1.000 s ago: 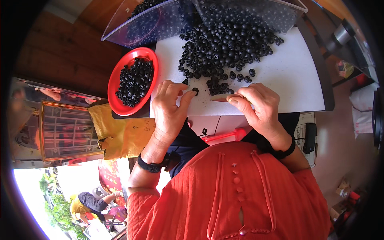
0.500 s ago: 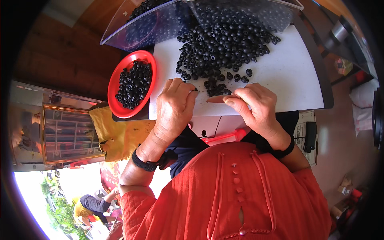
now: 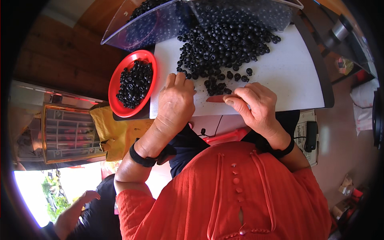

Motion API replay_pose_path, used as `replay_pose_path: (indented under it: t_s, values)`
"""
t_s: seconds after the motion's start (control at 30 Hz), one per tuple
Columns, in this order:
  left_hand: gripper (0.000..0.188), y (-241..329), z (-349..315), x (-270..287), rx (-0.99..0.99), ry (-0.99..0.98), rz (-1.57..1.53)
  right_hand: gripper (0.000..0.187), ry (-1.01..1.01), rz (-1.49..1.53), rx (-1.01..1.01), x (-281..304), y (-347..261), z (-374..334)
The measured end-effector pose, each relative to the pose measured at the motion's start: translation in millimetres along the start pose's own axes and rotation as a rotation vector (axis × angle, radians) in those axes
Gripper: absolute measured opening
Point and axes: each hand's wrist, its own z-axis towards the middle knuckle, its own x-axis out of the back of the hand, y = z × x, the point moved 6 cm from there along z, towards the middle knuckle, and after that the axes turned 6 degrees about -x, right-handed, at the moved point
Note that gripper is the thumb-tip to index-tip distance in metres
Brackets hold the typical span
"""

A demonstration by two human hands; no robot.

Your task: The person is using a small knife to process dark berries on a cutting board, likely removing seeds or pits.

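Note:
My right hand [image 3: 256, 106] is closed around a small knife [image 3: 216, 98], its thin blade pointing left over the white board [image 3: 298, 80] and reflecting red. My left hand [image 3: 176, 98] is closed, back upward, above the board's near left part; whatever its fingers hold is hidden. Just beyond the blade sits a little cluster of round black bead-like pieces [image 3: 216, 85], with a few single ones to its right. Behind them spreads a large heap of the same black pieces [image 3: 220, 48], several showing a pale ring or hole.
A red oval dish [image 3: 112, 90] of black pieces stands left of the board. At the back, a clear plastic bin [image 3: 148, 30] lies tipped with more pieces. A yellow bag [image 3: 120, 126] hangs below the dish. Another person's arm [image 3: 72, 212] shows at lower left.
My left hand has turned over and shifted slightly; the small dark piece at its fingertips no longer shows. My right hand and the knife hardly moved. Another person has come closer at lower left.

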Motion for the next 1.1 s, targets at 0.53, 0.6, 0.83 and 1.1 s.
replay_pose_path:
  t_s: [0.53, 0.6, 0.83, 1.1]
  values:
    - [0.02, 9, -17, 2, 0.014, 0.155, -0.161, 0.02, -0.103, -0.262, 0.107, 3, -16, -11]
    - [0.019, 7, -20, 1, 0.059, 0.215, -0.245, 0.032, -0.214, -0.361, 0.167, 0, -21, -20]
    - [0.024, 7, -21, -3, 0.044, 0.294, -0.264, 0.043, -0.335, -0.475, 0.234, 18, -30, -32]
    - [0.02, 4, -21, -4, 0.124, 0.161, -0.097, 0.038, -0.418, -0.372, 0.131, 41, -24, -17]
